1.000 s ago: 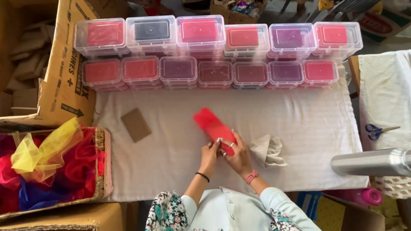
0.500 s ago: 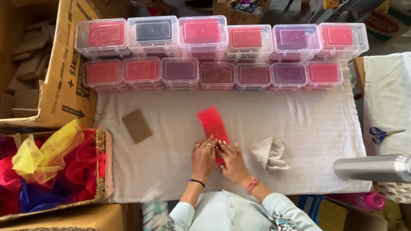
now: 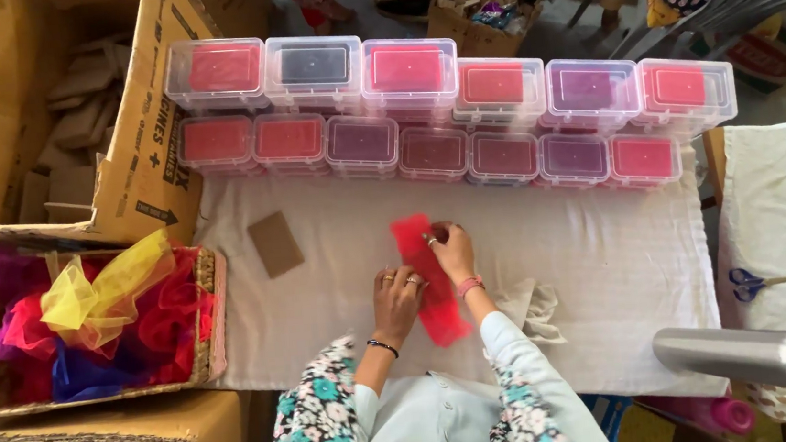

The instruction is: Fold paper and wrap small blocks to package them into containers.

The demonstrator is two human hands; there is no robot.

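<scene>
At a cloth-covered desk (image 3: 608, 258), I am flattening a strip of red net fabric (image 3: 427, 275) that lies lengthwise in front of me, near the middle of the white cloth. My left hand (image 3: 398, 297) rests on the strip's left edge about halfway down, fingers spread and pressing rather than closed around it. My right hand (image 3: 450, 247) pinches the strip's right edge nearer the top, fingertips curled on the fabric. By my reading, the step in hand is folding or smoothing the strip to a narrow band. The next move calls for a steady hold with one hand while the other runs the crease along the length, since net springs back.

A brown card rectangle (image 3: 275, 244) lies apart to the left, a crumpled pale cloth (image 3: 531, 306) just to the right. Two rows of clear lidded boxes (image 3: 455, 114) line the far edge, and a basket of coloured net pieces (image 3: 86, 323) sits at my left.

Compared with a second ago, the strip now lies straighter and flatter on the desk. Then it was tilted and lifted at its near end, with both hands together there.
</scene>
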